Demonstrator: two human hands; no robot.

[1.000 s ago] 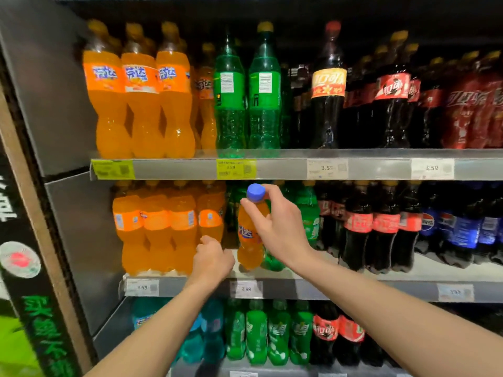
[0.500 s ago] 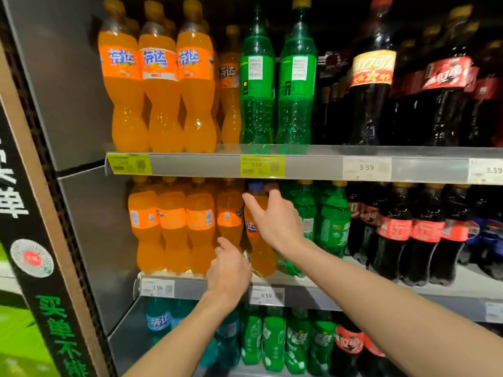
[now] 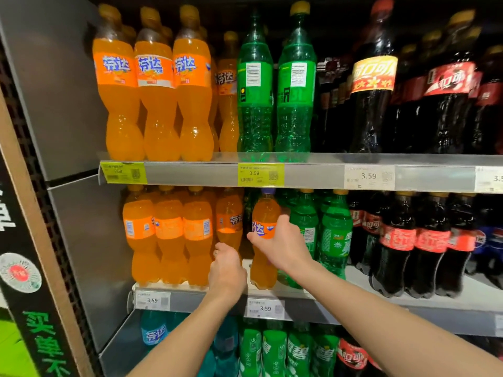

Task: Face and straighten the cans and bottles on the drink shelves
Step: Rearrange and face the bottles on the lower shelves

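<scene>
On the middle shelf (image 3: pixel 340 296) an orange soda bottle with a blue cap (image 3: pixel 264 210) stands upright between the orange row and the green bottles (image 3: pixel 336 232). My right hand (image 3: pixel 283 243) grips it at label height, thumb on the right and fingers on the left. Its label faces partly forward. My left hand (image 3: pixel 227 268) is curled round the lower body of the neighbouring orange bottle (image 3: pixel 229 221), whose label is turned to the right. Three more orange bottles (image 3: pixel 168 235) stand to the left with their labels turned away.
The top shelf (image 3: pixel 313 172) carries tall orange, green and dark cola bottles (image 3: pixel 373 77). Dark cola bottles (image 3: pixel 397 240) fill the right of the middle shelf. Green, teal and cola bottles stand on the bottom shelf. A grey metal side panel (image 3: pixel 81 240) closes the left end.
My right hand slid from the blue cap down to the label as the bottle went back upright into the row. My left hand rose slightly against the neighbouring orange bottle. The view moved closer.
</scene>
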